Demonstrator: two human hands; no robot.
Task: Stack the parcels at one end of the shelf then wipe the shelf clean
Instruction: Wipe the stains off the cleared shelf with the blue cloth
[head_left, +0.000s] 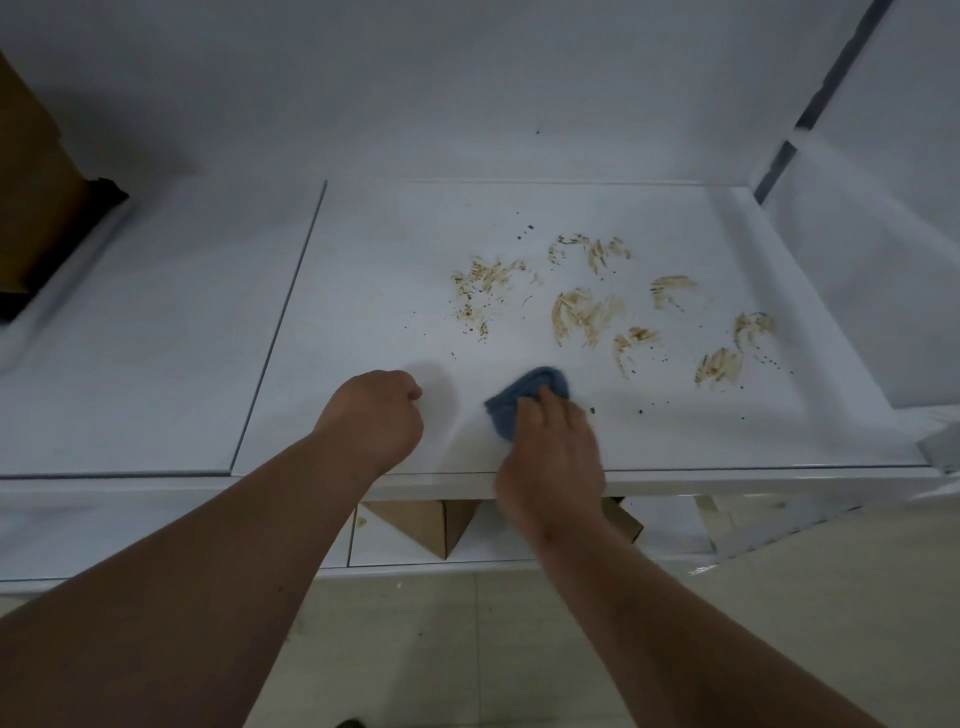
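Two bare hands work over one white laminate shelf (363, 291); one crumpled blue cloth (519, 402) lies under the right hand (550, 457), whose fingers press down and curl over its near edge; the left hand (371, 415), just left of the cloth, is curled into a fist holding nothing; beyond the right hand about eight brown smeared stains (584, 312) streak the shelf, with small dark specks around them; far left of the left hand stands one brown cardboard parcel (31, 197); another brown cardboard box (421, 525) sits below the shelf edge, between the wrists.
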